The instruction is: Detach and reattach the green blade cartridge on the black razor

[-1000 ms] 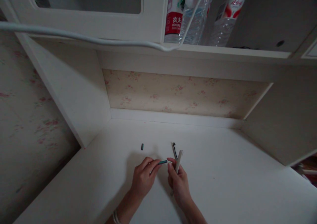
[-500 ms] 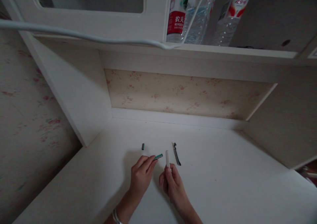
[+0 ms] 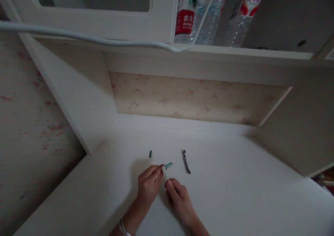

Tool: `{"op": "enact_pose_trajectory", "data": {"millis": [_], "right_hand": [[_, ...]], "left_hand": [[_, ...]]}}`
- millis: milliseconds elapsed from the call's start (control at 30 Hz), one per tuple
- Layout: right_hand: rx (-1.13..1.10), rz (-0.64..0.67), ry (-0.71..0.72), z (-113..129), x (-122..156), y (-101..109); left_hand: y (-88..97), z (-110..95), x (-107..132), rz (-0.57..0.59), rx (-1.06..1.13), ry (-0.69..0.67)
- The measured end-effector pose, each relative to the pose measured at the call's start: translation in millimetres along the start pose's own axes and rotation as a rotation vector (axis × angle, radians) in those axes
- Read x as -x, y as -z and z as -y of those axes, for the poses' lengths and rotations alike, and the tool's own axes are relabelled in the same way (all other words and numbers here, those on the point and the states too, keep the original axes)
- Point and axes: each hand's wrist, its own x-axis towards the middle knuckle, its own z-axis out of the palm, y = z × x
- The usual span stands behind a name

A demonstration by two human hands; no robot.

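My left hand (image 3: 150, 184) pinches a small razor cartridge (image 3: 168, 165), dark with a green strip, between thumb and fingertips. In my right hand (image 3: 179, 197) is a slim white stick (image 3: 165, 173), gripped near its lower end. Its upper tip meets the cartridge at my left fingertips; whether it presses on it I cannot tell. A second small dark-green razor cartridge (image 3: 150, 154) lies on the white desktop beyond my left hand. To the right lies a black and silver razor handle (image 3: 186, 162), apart from both hands.
The white desktop (image 3: 221, 194) is boxed in by side panels (image 3: 80, 90) and a back wall with floral paper (image 3: 182, 97). Overhead, a shelf holds plastic bottles (image 3: 242, 20), and a white cable (image 3: 104, 41) hangs across its front.
My right hand has moved slightly left and tilted the white stick leftward, bringing its tip to the cartridge. My left hand has stayed nearly in place.
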Motion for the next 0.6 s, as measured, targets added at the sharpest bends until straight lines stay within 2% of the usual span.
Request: {"op": "enact_pose_trajectory", "data": {"millis": [67,200,400,533,600], "right_hand": [[-0.002,-0.030,0.006,-0.6,-0.9,0.5],[-0.018,-0.169,0.012,-0.3,-2.1,2.5],[0.013,-0.068,0.008,-0.7,-0.3,0.2],[-0.030,-0.188,0.008,-2.0,-1.8,1.1],[-0.055,-0.195,0.005,-3.3,-2.0,1.0]], "left_hand": [[-0.4,0.8,0.1,-0.010,0.006,-0.010],[-1.1,1.3,0.5,0.005,0.006,-0.027],[-1.1,1.7,0.1,0.001,0.001,-0.033],[-0.8,1.3,-0.6,0.004,-0.002,-0.044],[-1.0,1.4,0.0,0.010,-0.013,-0.047]]}}
